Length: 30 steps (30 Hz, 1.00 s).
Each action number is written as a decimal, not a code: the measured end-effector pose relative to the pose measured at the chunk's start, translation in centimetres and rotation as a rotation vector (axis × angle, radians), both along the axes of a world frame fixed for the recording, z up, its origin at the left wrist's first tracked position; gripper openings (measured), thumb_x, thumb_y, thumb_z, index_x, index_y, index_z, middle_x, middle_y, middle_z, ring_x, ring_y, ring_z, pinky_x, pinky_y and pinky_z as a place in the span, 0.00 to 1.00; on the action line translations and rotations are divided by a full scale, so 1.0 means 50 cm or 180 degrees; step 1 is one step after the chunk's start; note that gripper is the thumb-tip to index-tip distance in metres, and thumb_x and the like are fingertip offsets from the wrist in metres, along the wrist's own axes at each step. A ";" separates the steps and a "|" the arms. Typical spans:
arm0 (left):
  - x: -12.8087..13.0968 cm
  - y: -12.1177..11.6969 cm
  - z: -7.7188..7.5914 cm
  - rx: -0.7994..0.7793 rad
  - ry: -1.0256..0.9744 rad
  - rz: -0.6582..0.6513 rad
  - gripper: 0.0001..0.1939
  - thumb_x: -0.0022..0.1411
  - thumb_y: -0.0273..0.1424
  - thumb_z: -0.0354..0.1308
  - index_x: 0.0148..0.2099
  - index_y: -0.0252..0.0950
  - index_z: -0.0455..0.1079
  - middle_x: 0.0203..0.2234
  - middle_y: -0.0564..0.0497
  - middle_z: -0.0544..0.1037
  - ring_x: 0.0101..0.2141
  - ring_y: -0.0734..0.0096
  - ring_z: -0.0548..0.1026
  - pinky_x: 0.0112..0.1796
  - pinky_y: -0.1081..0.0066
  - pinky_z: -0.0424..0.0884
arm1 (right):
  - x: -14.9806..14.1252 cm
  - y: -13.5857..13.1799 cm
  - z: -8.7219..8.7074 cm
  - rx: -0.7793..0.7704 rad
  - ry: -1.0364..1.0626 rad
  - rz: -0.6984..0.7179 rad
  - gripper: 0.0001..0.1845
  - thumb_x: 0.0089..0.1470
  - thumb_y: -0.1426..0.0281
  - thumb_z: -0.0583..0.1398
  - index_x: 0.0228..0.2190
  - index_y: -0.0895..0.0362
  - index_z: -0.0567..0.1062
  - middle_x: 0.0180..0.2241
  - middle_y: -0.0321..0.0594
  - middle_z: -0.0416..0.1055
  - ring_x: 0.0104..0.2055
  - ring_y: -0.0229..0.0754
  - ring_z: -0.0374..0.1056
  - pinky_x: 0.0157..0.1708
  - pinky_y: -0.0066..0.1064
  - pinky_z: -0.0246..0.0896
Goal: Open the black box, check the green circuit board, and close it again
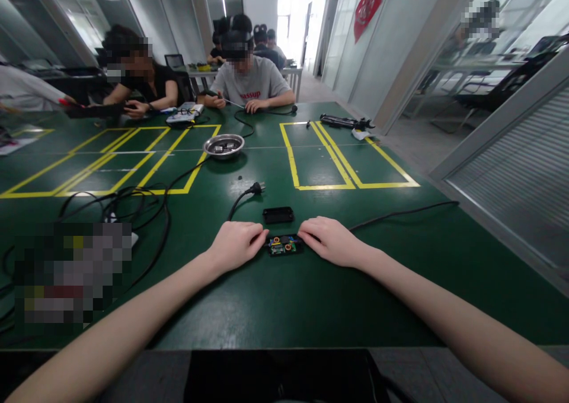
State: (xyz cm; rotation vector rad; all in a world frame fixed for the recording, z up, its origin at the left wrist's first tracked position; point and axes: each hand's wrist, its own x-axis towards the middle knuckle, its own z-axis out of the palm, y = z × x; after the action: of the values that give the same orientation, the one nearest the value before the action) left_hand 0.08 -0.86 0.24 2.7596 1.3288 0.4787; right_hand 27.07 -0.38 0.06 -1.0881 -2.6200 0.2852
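Note:
On the green table, an open black power adapter case [284, 252] shows a circuit board with copper coils. My left hand [237, 244] is closed at the case's left end, its fingers pinching the black cord there. A power plug [255, 188] lies beyond that hand, and its cord [237, 201] disappears behind the hand. At the right end, my right hand [333, 241] pinches the other black cord [400, 213], which trails off to the right. The fingertips partly hide both cord ends. A loose black case cover [278, 215], hollow side up, lies just beyond the adapter case.
A metal bowl [223, 146] holds small metal parts. Coiled black cables [128, 204] lie at left beside a blurred-out object [75, 272]. Yellow tape [324, 187] marks the table. A black tool-like item [344, 122] rests at the far edge. Across sits a co-worker [253, 83] holding a screwdriver.

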 end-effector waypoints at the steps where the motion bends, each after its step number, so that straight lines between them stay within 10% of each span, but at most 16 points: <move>1: 0.000 0.000 -0.002 -0.0043 -0.0044 0.0001 0.23 0.75 0.35 0.48 0.26 0.37 0.67 0.19 0.51 0.74 0.22 0.70 0.71 0.26 0.70 0.53 | 0.000 0.000 0.000 -0.0045 0.0031 -0.0006 0.15 0.70 0.69 0.53 0.33 0.55 0.76 0.32 0.42 0.77 0.35 0.44 0.72 0.38 0.34 0.62; 30: 0.010 0.005 -0.014 0.0016 0.0140 -0.0110 0.19 0.78 0.35 0.47 0.32 0.38 0.67 0.24 0.51 0.77 0.26 0.67 0.75 0.28 0.71 0.58 | -0.012 0.002 -0.001 -0.0005 0.0060 -0.0107 0.16 0.70 0.68 0.55 0.29 0.56 0.73 0.28 0.41 0.72 0.35 0.44 0.66 0.37 0.35 0.55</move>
State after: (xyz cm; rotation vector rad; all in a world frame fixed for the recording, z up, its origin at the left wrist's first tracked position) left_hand 0.55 -0.60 -0.44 2.8079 1.2879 0.4224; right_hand 26.46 -0.26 0.03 -1.1233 -2.5827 0.2888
